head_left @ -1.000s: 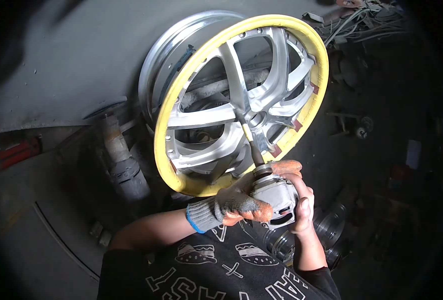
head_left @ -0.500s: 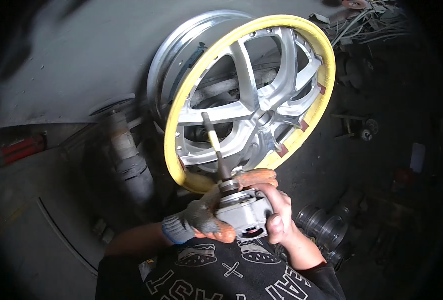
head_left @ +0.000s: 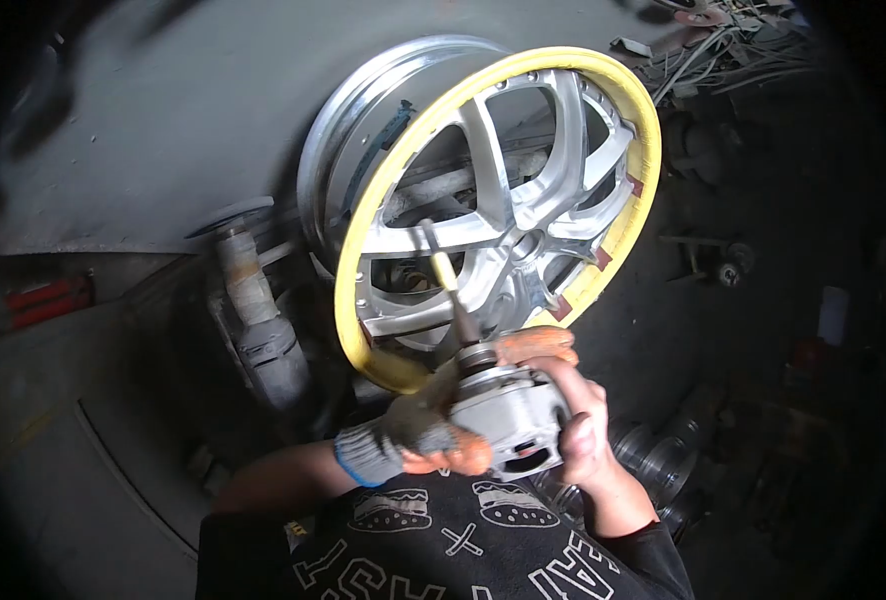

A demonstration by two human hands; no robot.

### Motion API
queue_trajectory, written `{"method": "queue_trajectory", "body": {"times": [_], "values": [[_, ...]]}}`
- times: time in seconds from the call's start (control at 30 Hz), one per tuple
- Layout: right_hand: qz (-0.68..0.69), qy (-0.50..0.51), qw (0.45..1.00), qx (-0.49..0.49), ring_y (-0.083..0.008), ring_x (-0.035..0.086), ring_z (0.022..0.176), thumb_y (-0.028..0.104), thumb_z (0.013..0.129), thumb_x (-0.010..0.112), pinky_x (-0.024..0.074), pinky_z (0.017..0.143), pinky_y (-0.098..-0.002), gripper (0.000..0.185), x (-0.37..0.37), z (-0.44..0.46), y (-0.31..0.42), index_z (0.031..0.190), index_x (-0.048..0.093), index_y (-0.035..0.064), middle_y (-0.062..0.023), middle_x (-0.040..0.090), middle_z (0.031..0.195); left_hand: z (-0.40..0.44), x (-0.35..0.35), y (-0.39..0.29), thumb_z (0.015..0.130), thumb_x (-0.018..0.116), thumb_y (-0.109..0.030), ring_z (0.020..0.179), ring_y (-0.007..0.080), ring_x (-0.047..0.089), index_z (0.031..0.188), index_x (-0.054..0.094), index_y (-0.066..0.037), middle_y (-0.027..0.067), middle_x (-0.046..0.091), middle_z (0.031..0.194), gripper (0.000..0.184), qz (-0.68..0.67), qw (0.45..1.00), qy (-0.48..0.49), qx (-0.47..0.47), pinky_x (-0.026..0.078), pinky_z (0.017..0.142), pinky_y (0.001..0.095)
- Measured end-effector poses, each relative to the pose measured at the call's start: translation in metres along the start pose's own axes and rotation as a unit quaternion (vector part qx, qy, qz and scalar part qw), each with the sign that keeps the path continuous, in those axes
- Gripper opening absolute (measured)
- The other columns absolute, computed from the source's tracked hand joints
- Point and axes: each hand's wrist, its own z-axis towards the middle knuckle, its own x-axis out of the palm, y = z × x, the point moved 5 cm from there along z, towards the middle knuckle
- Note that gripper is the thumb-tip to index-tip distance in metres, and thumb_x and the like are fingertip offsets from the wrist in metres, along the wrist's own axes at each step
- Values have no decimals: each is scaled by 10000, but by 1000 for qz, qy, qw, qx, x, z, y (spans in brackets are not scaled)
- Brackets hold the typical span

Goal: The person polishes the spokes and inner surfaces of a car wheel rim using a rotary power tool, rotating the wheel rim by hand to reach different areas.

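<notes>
My left hand [head_left: 425,428], in a grey and orange glove, is wrapped round the head of a grey power tool [head_left: 508,420]. Bare fingers of my right hand [head_left: 581,420] close round the tool's other side. From the tool a dark shaft [head_left: 450,285] with a yellow-white band points up; its blurred tip overlaps a left spoke of the silver wheel [head_left: 483,150], and contact cannot be made out. Yellow covering [head_left: 351,290] runs round the wheel's front rim, with dark red patches [head_left: 603,258] at its inner edge.
Left of the wheel stands a second grey tool [head_left: 268,345] with a disc on top. A red object [head_left: 48,300] lies at far left. Cables and scrap [head_left: 723,60] are piled at upper right. Shiny round metal parts [head_left: 668,465] sit at lower right.
Compared with the first frame, both hands and the tool have moved left, and the shaft's tip has gone from near the hub to a left spoke. The wheel appears slightly shifted in view.
</notes>
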Motion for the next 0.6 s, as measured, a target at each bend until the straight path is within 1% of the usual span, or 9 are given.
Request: {"method": "queue_trajectory", "body": {"times": [0.03,0.1,0.13,0.17,0.2,0.23,0.4,0.5,0.6], "values": [[-4,-8,1000,23,-389,678,718,577,959,292,525,682,-403,758,-8,-4,-3,1144,541,-114,-237,649,825,12,-2,6,563,943,-357,1307,246,478,1477,336,-6,155,452,1454,1152,-2,1000,12,17,383,1094,400],[-11,-38,998,43,-342,686,707,597,955,269,519,669,-374,787,-23,-4,-6,1138,554,-113,-221,662,819,30,-3,10,577,924,-398,1315,227,471,1495,302,36,160,444,1468,1191,45,998,35,9,364,1108,371],[-6,-47,997,54,-329,688,707,592,954,273,517,665,-366,782,-28,-6,-12,1141,555,-113,-221,664,819,39,7,9,588,905,-391,1318,210,469,1493,300,55,158,453,1462,1177,14,999,46,-21,359,1110,344],[-1,-55,996,65,-316,689,707,588,953,277,515,660,-359,778,-33,-7,-17,1144,555,-114,-221,665,818,45,6,14,588,905,-391,1318,210,469,1493,300,55,158,453,1462,1177,14,999,47,-21,359,1110,344],[2,-54,996,68,-287,685,697,566,950,290,504,644,-348,756,-37,-7,-19,1152,555,-112,-211,663,799,49,0,21,572,856,-323,1293,202,485,1488,336,29,125,476,1435,1110,18,1000,18,-16,372,1096,338],[1,-54,996,67,-287,685,697,566,950,290,504,644,-348,756,-40,-7,-22,1152,555,-112,-211,663,799,51,-4,24,556,807,-255,1268,193,501,1482,372,2,91,498,1408,1055,22,1000,-11,-12,386,1081,331],[-6,-55,997,58,-246,605,547,536,939,323,437,560,-339,728,-35,-6,-34,1166,547,-118,-125,558,589,49,-6,26,553,833,-245,1267,194,499,1489,365,-6,82,489,1419,1073,-16,1000,-13,-19,388,1083,339],[22,-49,997,50,-237,570,496,517,942,344,414,525,-339,706,-33,-3,-27,1175,540,-121,-107,499,535,43,-8,24,537,864,-250,1270,193,495,1491,358,5,86,495,1414,1110,-18,1000,-8,-10,384,1085,339],[15,-6,998,58,-237,551,459,491,948,362,413,511,-339,680,-23,-1,-21,1181,532,-124,-110,488,535,30,-1,12,508,903,-258,1267,180,493,1492,357,13,90,503,1409,1157,-29,999,-23,-7,376,1082,328]]}}
